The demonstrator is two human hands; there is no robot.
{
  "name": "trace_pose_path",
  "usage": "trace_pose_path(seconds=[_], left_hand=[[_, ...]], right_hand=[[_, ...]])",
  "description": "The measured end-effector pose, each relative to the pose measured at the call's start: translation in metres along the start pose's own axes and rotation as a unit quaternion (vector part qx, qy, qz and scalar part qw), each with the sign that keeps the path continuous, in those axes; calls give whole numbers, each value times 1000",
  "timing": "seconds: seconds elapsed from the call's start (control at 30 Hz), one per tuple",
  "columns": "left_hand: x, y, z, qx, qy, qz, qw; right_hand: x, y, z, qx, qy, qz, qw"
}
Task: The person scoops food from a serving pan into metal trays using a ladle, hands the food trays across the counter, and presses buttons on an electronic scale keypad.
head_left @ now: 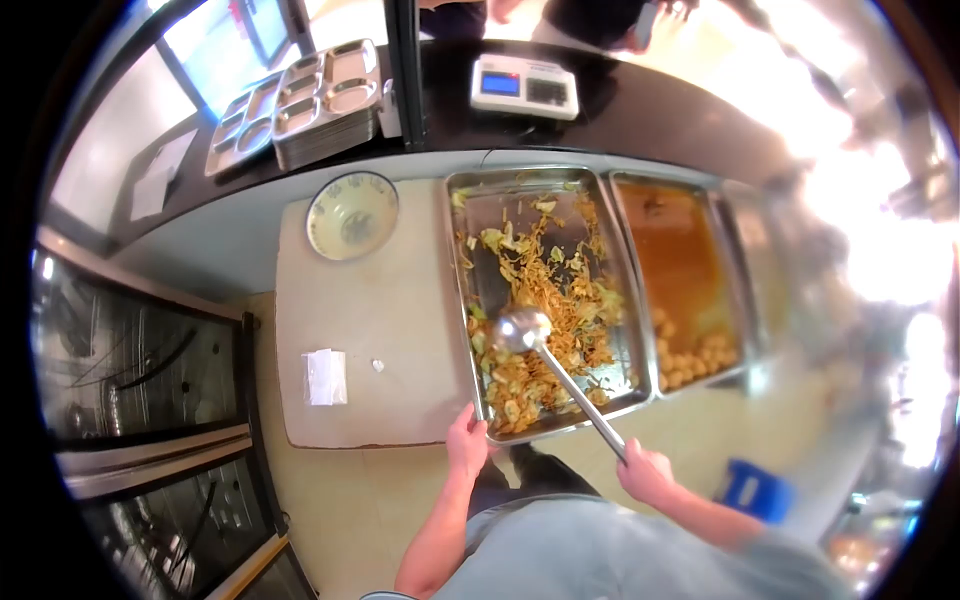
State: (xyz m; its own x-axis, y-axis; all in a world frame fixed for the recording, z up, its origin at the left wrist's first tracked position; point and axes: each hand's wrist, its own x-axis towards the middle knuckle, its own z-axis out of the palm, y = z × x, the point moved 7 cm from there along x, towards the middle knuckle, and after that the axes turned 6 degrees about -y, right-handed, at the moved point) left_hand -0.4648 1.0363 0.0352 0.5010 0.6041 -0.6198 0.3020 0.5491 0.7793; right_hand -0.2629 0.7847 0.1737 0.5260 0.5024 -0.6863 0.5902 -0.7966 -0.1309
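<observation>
My right hand [646, 472] is closed around the long handle of a metal ladle [582, 398]. Its rounded bowl, turned bottom up, rests against shredded cabbage and strips of noodle-like food [540, 285] in a deep metal tray [634, 340]. Dark metal bottom shows between the scattered bits of food. My left hand [466, 442] is at the tray's near left corner, with its fingers closed on the rim; the exact grip is small in view. To the right, a second metal tray [748, 345] holds brown broth [680, 235] with several round pale pieces [695, 360] at its near end.
On the pale board [400, 320] at left are a large bowl [352, 215], a white packet [325, 377] and a small white scrap [377, 366]. Stacked compartment trays [325, 100] and a payment terminal [524, 88] stand on the dark counter. A blue object [755, 490] sits on the floor at right.
</observation>
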Motion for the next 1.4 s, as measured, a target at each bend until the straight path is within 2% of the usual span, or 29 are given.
trace_pose_path(seconds=[0.1, 0.17, 0.23, 0.3, 0.4, 0.47, 0.57, 0.7, 0.73, 0.87, 0.97, 1.13, 1.2, 1.23, 1.33, 1.4], left_hand=[[3, 4, 5, 5, 0, 11, 1000], [6, 3, 7, 14, -12, 23, 1000], [6, 9, 9, 23, -19, 5, 1000], [1, 22, 11, 33, -28, -40, 998], [5, 19, 9, 32, -11, -12, 999], [6, 19, 10, 41, 1, -15, 999], [1, 10, 7, 32, 8, -25, 999], [0, 10, 8, 35, 13, -7, 999], [5, 9, 7, 92, -3, 4, 996], [5, 5, 9, 95, 20, -31, 995], [17, -13, 4, 42, 47, -12, 998], [18, -4, 5, 84, 30, 3, 996], [11, 10, 6, 127, 22, -7, 992], [3, 12, 10, 104, 33, 0, 994], [9, 7, 11, 81, 13, 2, 997], [9, 7, 9, 64, 17, 3, 998]], right_hand=[[-14, 21, -17, 23, 28, -3, 999], [26, 1, -56, 80, 123, -47, 988], [89, -20, -95, 134, 160, -35, 977], [145, -42, -127, 145, 177, -23, 973], [166, -46, -111, 140, 149, 10, 979], [128, -23, -59, 135, 110, 35, 984], [27, 7, -6, 100, 43, 21, 994], [-6, 21, -26, 124, 34, 28, 991], [17, 20, -40, 134, 83, 11, 987], [135, 10, -108, 151, 184, 12, 971], [180, 11, -133, 177, 192, 35, 965], [107, 35, -84, 141, 134, 88, 977], [62, 50, -39, 184, 90, 118, 972], [32, 63, -6, 200, 77, 131, 968], [-32, 65, 49, 287, 25, 119, 950], [-56, 50, 56, 312, 22, 75, 947]])
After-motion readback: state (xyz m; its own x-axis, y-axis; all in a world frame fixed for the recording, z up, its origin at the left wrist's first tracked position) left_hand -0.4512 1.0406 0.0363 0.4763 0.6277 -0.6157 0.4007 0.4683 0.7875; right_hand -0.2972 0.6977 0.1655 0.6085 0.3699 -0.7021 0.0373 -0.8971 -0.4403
